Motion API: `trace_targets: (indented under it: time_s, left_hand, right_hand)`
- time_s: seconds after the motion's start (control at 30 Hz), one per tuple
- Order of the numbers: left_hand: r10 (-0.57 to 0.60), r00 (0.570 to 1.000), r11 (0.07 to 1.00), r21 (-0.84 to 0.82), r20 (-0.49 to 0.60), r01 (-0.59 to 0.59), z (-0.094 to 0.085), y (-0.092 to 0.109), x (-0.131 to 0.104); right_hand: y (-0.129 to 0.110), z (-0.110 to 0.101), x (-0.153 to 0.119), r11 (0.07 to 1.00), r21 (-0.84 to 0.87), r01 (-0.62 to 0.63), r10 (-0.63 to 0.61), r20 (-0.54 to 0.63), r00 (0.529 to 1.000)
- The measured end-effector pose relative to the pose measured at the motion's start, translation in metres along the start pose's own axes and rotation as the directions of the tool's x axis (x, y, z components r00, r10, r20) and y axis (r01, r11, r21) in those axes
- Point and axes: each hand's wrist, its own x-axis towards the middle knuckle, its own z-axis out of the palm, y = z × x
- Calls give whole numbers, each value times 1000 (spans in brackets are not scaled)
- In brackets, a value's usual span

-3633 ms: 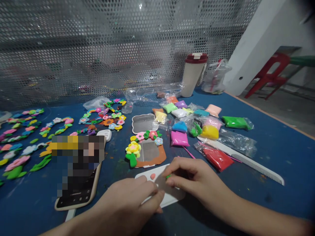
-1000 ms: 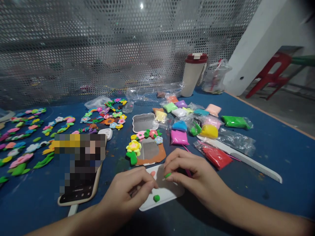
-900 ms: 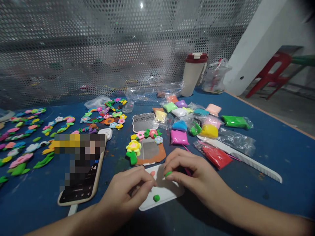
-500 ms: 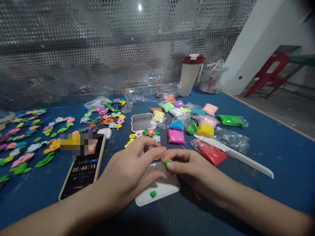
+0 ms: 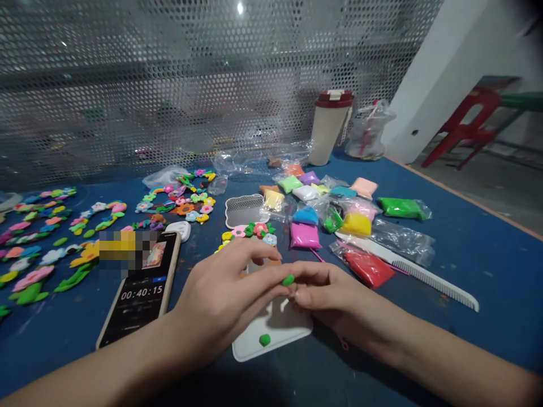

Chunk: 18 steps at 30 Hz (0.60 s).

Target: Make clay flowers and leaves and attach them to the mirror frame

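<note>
A small piece of green clay point(image 5: 288, 280) is pinched at the meeting fingertips of both hands. My left hand point(image 5: 231, 282) reaches in from the left, its thumb and forefinger closed on the clay. From the other side, my right hand point(image 5: 324, 288) has its curled forefinger and thumb against the same piece. Below them lies a white hand mirror or board point(image 5: 250, 349), partly hidden by my hands. On its near end rests a second green clay ball point(image 5: 264, 340). Clay flowers and leaves point(image 5: 259, 229) edge its far part.
Bags of coloured clay point(image 5: 305, 234) lie behind my right hand, beside a white comb point(image 5: 424, 277). A phone point(image 5: 139, 294) showing a timer is left of my hands. Finished-looking clay flower rings point(image 5: 99, 217) spread across the left. A tumbler point(image 5: 328, 130) stands at the back.
The green clay, earlier held in the right fingertips with the left thumb apart, now sits between the closed left fingertips and the right fingers. The left thumb has moved up to it.
</note>
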Motion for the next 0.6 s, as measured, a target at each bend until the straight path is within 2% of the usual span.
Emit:
trace_targets:
  time_s: [0.1, 0.17, 0.3, 0.4, 0.5, 0.6]
  left_hand:
    - [-19, 1000, 1000, -7, 0, 19, -1, -1, 0]
    - [8, 1000, 1000, 8, 5, -8, 1, -2, 0]
    - [96, 994, 994, 68, -60, -91, 8, -2, -1]
    - [102, 991, 994, 53, -89, -97, 10, -1, -2]
    - [119, 986, 993, 13, -115, -118, 9, -1, -2]
    - [149, 979, 988, -5, -140, -152, 7, -2, -2]
  right_hand:
    - [0, 2, -1, 999, -43, -6, 3, -67, 998]
    - [0, 4, -1, 997, -77, -3, -6, -119, 993]
    - [1, 6, 0, 993, -116, 3, -24, -181, 983]
    - [0, 7, 1, 987, -162, -16, -19, -215, 976]
    - [0, 5, 1, 985, -173, -17, -21, -213, 977]
    - [-1, 4, 1, 990, -136, -30, 8, -159, 987]
